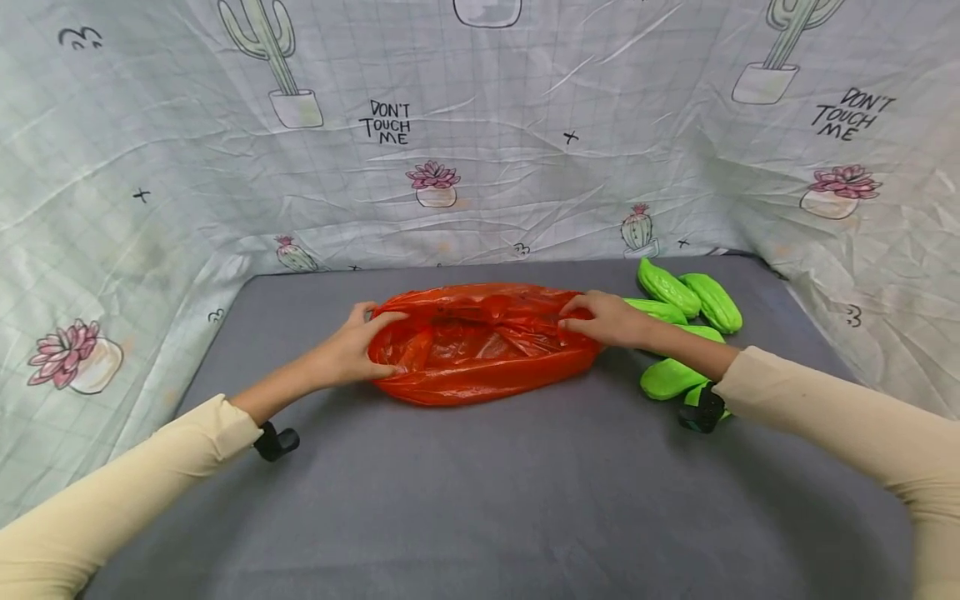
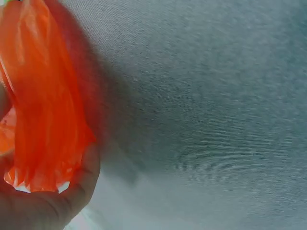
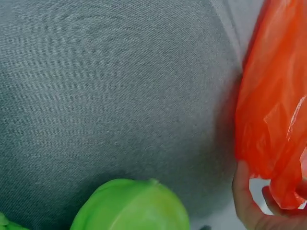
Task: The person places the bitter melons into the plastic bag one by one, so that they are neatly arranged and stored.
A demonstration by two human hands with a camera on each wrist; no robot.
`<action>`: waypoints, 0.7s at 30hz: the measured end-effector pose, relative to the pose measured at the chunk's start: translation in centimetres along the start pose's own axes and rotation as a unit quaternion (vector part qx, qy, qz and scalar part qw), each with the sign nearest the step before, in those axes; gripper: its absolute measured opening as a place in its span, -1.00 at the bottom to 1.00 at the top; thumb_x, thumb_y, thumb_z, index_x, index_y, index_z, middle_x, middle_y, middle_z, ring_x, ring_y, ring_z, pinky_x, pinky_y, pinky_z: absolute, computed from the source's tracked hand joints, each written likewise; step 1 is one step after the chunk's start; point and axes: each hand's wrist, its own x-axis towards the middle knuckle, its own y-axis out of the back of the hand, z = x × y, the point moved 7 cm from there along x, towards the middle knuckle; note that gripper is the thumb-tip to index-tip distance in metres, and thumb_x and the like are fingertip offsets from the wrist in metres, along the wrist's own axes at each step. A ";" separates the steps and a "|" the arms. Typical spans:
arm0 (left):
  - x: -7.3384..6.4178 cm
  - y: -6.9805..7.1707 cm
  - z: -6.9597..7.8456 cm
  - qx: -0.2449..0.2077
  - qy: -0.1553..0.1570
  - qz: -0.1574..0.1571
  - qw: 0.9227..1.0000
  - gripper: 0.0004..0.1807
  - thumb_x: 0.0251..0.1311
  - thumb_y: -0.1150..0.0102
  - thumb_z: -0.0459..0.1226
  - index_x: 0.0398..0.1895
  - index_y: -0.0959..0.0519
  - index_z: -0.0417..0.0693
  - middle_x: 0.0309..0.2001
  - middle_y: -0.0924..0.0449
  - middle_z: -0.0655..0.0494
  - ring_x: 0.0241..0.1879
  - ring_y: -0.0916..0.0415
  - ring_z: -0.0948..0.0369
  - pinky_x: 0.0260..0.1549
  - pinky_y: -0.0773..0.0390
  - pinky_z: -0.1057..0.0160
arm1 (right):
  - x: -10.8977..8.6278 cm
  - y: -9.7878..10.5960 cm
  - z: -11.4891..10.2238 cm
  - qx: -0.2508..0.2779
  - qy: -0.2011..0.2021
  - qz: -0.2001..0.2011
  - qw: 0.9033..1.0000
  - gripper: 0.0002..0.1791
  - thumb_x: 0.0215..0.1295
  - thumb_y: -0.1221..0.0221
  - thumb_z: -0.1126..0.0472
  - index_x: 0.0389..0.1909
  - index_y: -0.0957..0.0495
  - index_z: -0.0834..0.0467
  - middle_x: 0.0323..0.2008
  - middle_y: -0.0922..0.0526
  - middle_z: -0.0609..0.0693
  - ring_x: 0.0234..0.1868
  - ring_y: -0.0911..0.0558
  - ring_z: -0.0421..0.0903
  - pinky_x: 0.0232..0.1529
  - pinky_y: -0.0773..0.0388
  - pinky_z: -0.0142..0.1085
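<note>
A red plastic bag [image 1: 472, 383] lies across the table with its mouth spread wide and facing up. My left hand [image 1: 351, 346] grips its left end, with the thumb and a finger over the rim. At the opposite end my right hand [image 1: 611, 319] holds the rim between thumb and fingers. In the left wrist view the thin film of the bag [image 2: 45, 105] hangs in folds from my fingers. The right wrist view shows the bag's other side [image 3: 273, 115] held by my fingertips. Its inside looks crumpled, and I see no object in it.
Several bright green, ridged, elongated fruit-like pieces [image 1: 667, 287] lie in a pile right of the bag, partly behind my right forearm. Another view shows one green piece [image 3: 132, 208] close by. A patterned cloth [image 1: 495, 192] hangs along the grey table's [image 1: 465, 492] back and sides.
</note>
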 end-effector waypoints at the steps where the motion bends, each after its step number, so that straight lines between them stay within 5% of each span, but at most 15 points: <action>1: 0.1 0.0 0.2 -0.002 0.004 -0.001 1.000 -0.10 0.11 -0.51 -0.11 0.49 -0.29 -0.06 0.46 0.10 -0.46 0.32 -0.22 -0.41 0.11 -0.44 -0.38 | 0.1 -0.1 -0.2 0.003 -0.002 0.001 1.000 -0.52 0.42 -0.21 0.02 0.19 -0.59 0.26 0.16 -0.52 0.34 0.15 -0.50 0.22 0.12 -0.50 0.06; 4: 0.1 -0.4 0.5 0.016 0.010 -0.007 1.000 -0.05 0.08 -0.51 0.03 0.50 -0.30 -0.06 0.49 0.17 -0.44 0.32 -0.15 -0.45 0.09 -0.41 -0.44 | 0.1 -0.7 -0.6 -0.003 0.005 -0.010 1.000 -0.34 0.31 -0.31 -0.09 0.26 -0.53 0.28 0.21 -0.45 0.39 0.20 -0.47 0.27 0.21 -0.44 0.14; 8: -0.3 -1.1 -0.2 0.067 0.032 -0.025 0.997 0.00 0.03 -0.53 0.09 0.43 -0.34 -0.27 0.51 0.16 -0.36 0.27 -0.07 -0.38 -0.06 -0.51 -0.37 | -0.4 -1.7 -0.8 -0.048 0.038 -0.032 0.998 -0.13 0.12 -0.49 0.02 0.31 -0.41 0.45 0.22 -0.37 0.42 0.17 -0.49 0.27 0.20 -0.50 0.09; 13: -1.0 -1.3 -1.2 0.087 0.067 -0.028 0.994 -0.01 -0.02 -0.57 0.08 0.37 -0.39 -0.32 0.53 0.16 -0.25 0.26 -0.03 -0.31 -0.23 -0.57 -0.29 | -0.8 -2.1 -0.3 -0.076 0.046 -0.026 0.996 -0.15 0.02 -0.55 0.15 0.26 -0.43 0.50 0.20 -0.41 0.39 0.15 -0.51 0.25 0.19 -0.52 0.05; 21: -0.6 -0.6 0.8 0.057 -0.027 -0.032 0.998 -0.20 0.11 -0.51 -0.07 0.44 -0.42 0.11 0.54 0.22 -0.36 0.23 -0.07 -0.47 -0.06 -0.45 -0.42 | -0.7 -1.4 -0.6 -0.018 0.047 0.007 0.999 -0.45 0.28 -0.38 -0.03 0.22 -0.61 0.13 0.13 -0.54 0.29 0.14 -0.51 0.22 0.16 -0.46 0.13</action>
